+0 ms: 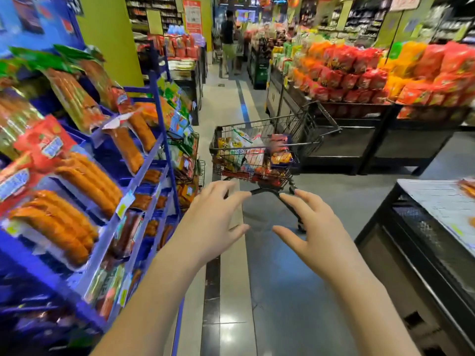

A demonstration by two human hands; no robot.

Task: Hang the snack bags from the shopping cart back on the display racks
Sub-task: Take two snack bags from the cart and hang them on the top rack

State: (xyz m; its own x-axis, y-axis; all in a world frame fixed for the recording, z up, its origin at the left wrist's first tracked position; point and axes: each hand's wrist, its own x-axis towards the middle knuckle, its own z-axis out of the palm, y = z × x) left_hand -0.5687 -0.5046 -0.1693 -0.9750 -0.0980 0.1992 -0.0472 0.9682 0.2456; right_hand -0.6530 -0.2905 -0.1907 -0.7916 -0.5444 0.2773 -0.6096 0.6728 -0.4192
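Many snack bags lie heaped in the shopping cart ahead in the aisle, so most hanging seems left, while the left hand and right hand reach forward, spread and empty.

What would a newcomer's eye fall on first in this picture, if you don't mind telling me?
Probably the two bare hands, left hand and right hand, open and reaching toward the cart, which stands in the aisle ahead, full of snack bags. Next, the blue rack of sausage packs on the left, and the red and orange bags piled on the right.
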